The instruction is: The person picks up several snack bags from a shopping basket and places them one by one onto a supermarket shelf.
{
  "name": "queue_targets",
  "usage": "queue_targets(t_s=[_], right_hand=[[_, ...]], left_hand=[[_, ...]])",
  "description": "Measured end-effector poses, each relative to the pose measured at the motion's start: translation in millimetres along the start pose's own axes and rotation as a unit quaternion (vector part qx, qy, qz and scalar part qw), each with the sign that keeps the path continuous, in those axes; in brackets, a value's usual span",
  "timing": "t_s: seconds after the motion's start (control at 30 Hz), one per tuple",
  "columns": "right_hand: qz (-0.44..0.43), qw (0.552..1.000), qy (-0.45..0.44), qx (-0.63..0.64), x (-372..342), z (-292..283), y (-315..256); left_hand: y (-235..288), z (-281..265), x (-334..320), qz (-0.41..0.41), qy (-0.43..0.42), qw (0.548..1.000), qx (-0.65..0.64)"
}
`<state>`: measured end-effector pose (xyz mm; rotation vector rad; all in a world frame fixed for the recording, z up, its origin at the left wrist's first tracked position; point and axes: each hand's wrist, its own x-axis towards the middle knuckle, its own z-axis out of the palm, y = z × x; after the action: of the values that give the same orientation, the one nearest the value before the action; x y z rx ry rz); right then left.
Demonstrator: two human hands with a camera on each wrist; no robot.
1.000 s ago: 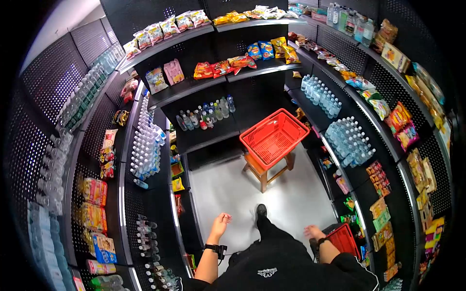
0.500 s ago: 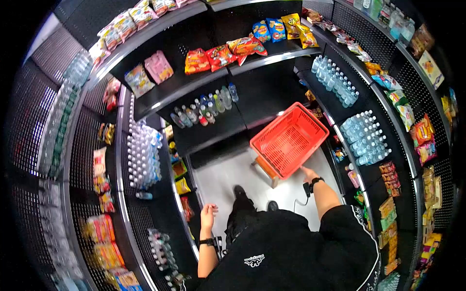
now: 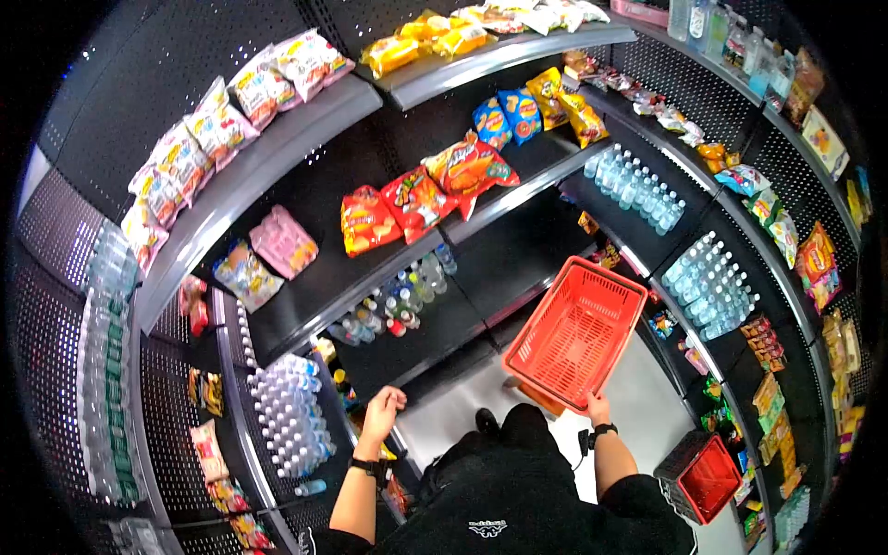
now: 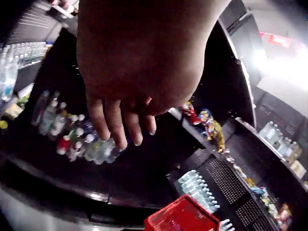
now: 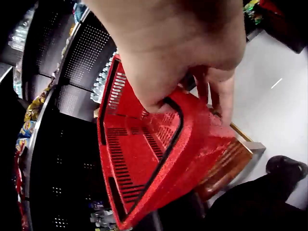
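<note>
A red plastic shopping basket [image 3: 578, 335] with slotted walls sits over a wooden stool [image 5: 226, 168], nothing inside it. At its near corner my right hand [image 3: 599, 409] grips the rim. In the right wrist view the thumb of that right hand [image 5: 173, 53] lies over the inner side, with the fingers down the outside. My left hand [image 3: 382, 413] is held out at the left, holding nothing. Its fingers [image 4: 115, 122] hang loosely bent in the left wrist view, in front of small bottles [image 4: 77, 132] on the low shelf.
Ahead, shelves carry red chip bags [image 3: 416, 199], pink-and-white snack bags [image 3: 217, 129] and small bottles [image 3: 398, 301]. Water bottles stand on the left shelf [image 3: 291, 416] and the right shelf [image 3: 708, 287]. Another red basket [image 3: 710, 476] rests on the floor at the right.
I have stepped closer to the front shelves. My right hand reached forward and took hold of the basket's rim. The left hand has risen slightly, still holding nothing.
</note>
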<state>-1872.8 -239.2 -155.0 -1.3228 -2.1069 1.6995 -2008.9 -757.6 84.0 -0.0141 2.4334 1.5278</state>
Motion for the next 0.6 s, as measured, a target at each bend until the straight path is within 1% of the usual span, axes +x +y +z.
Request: queue_targets(t_s=[0.03,0.07,0.13,0.17,0.2,0.27,0.3,0.33,0.37,0.4,0.43,0.47,0.53,0.6], right_hand=[[-0.003,0.998,0.047,0.05,8.7,4.4,5.2],[-0.015,0.998,0.055,0.039,15.0,1.1,2.3],[-0.038,0.997,0.072,0.019,25.6,-2.3,-3.0],[-0.035,0.995,0.085,0.037,27.9,-4.3,-12.4],[-0.032,0.994,0.097,0.036,23.8,-8.7,-27.9],[-0.028,0.992,0.119,0.033,13.2,-17.2,-65.5],[-0.044,0.992,0.119,0.007,21.3,-22.6,-62.9],[-0.029,0.993,0.109,0.032,24.6,-32.4,-65.4],[-0.015,0.993,0.099,0.056,25.6,-44.9,-70.1],[-0.001,0.993,0.087,0.081,23.8,-55.9,-77.7],[-0.004,0.993,0.069,0.1,13.6,-67.9,-93.1],[-0.007,0.995,0.058,0.083,16.3,-76.4,-91.9],[0.03,0.989,0.042,0.137,-2.3,-89.0,-117.2],[0.041,0.992,0.041,0.111,-15.8,-100.6,-146.5]], left_hand=[[28.9,-3.6,26.9,0.042,-0.009,0.999,0.017],[58.9,-6.6,51.9,0.085,-0.018,0.996,0.034],[111.7,-3.5,93.8,0.128,-0.034,0.99,0.038],[135.8,1.9,111.5,0.144,-0.036,0.988,0.028],[151.4,6.5,130.2,0.179,-0.058,0.982,0.008],[199.0,15.7,147.0,0.2,-0.08,0.976,0.024],[216.1,20.1,156.0,0.227,-0.075,0.971,0.017],[233.2,23.0,164.0,0.254,-0.069,0.965,0.01],[265.8,19.6,162.5,0.277,-0.064,0.959,0.02],[290.3,16.2,164.5,0.297,-0.046,0.954,0.006],[313.2,9.9,170.6,0.347,-0.018,0.937,0.029],[335.6,1.2,177.3,0.394,0.013,0.917,0.051],[385.4,-21.1,184.9,0.449,0.039,0.891,0.05],[434.7,-42.3,193.0,0.488,0.1,0.863,0.085]])
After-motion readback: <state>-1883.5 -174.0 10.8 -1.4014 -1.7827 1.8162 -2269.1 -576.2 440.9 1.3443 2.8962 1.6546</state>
